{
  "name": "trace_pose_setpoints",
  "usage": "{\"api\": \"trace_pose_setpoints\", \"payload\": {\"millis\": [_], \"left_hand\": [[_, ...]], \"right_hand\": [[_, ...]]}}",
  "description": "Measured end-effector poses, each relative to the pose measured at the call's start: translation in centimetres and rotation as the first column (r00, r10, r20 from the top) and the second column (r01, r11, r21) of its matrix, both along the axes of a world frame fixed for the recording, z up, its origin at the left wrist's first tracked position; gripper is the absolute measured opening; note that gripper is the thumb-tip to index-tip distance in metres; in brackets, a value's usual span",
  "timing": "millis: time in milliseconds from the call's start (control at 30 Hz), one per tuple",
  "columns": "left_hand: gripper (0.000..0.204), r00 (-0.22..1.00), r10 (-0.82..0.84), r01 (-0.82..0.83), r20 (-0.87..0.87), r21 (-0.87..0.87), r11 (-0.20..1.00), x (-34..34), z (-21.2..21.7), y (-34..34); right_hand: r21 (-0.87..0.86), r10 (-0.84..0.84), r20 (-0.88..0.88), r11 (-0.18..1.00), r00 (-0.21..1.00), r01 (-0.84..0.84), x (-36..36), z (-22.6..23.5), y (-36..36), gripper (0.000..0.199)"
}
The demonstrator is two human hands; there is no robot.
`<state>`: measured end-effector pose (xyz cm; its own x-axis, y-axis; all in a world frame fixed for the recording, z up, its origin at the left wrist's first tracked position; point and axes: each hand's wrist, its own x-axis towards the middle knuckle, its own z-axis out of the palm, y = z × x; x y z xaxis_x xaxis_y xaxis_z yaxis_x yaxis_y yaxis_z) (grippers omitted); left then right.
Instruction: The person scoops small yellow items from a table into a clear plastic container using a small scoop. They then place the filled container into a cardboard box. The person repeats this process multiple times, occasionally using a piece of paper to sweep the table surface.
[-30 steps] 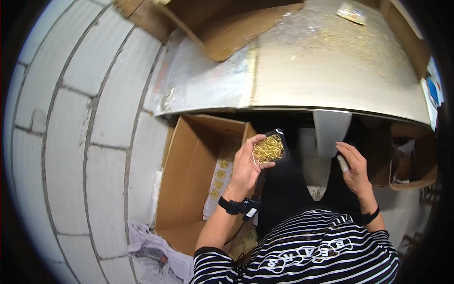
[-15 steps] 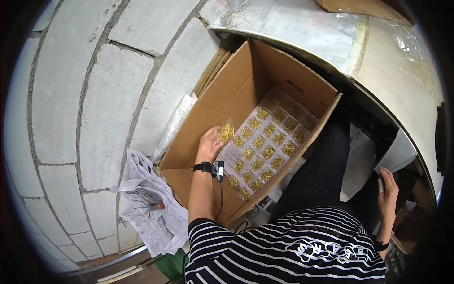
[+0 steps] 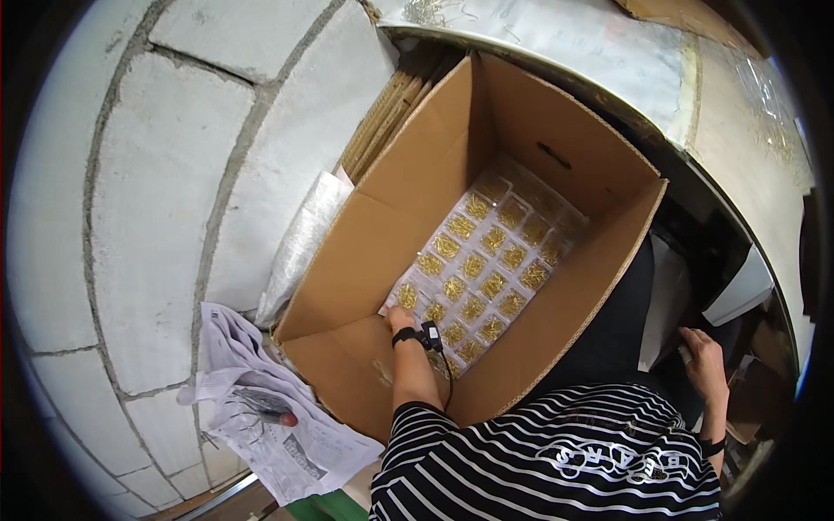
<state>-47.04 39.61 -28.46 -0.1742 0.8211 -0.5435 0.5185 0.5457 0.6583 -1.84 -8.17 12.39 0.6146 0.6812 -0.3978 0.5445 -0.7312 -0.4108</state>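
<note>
Head view: the left hand (image 3: 401, 319), at the worktable 1 second ago, now reaches deep in the cardboard box (image 3: 556, 139), fingers closed on a clear packet of gold pieces (image 3: 406, 297) at the layer's near corner. The right hand (image 3: 704, 363) rests beside the lap, grip unclear.

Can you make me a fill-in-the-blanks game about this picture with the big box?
1. The left hand reaches into a cardboard ____.
2. The packets in the box hold small ____-coloured pieces.
3. The shirt has black and white ____.
4. The crumpled paper lies to the ____ of the box.

Missing words: box; gold; stripes; left
</note>
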Motion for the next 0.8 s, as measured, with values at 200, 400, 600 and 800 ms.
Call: {"api": "trace_pose_setpoints", "payload": {"millis": [200,400,600,800], "left_hand": [[0.020,0.877,0.421,-0.405,-0.232,0.118,0.907,9.0,6.0,-0.9],[0.042,0.947,-0.300,0.296,-0.119,-0.046,0.954,3.1,3.2,-2.2],[0.006,0.799,-0.344,0.421,-0.493,0.052,0.905,2.5,0.4,5.0],[0.017,0.598,-0.778,0.660,0.194,0.432,0.615,29.7,37.9,-0.9]], "right_hand": [[-0.013,0.043,0.066,0.999,0.997,-0.042,-1.2,-1.4,-0.3,0.034],[0.002,0.140,0.109,0.990,0.984,-0.141,-1.0,-3.3,-2.3,0.029],[0.113,0.190,0.203,0.970,0.961,-0.215,1.1,2.5,-1.1,0.031],[0.308,-0.126,0.564,0.949,0.816,-0.067,6.5,9.5,-3.3,0.030]]}}
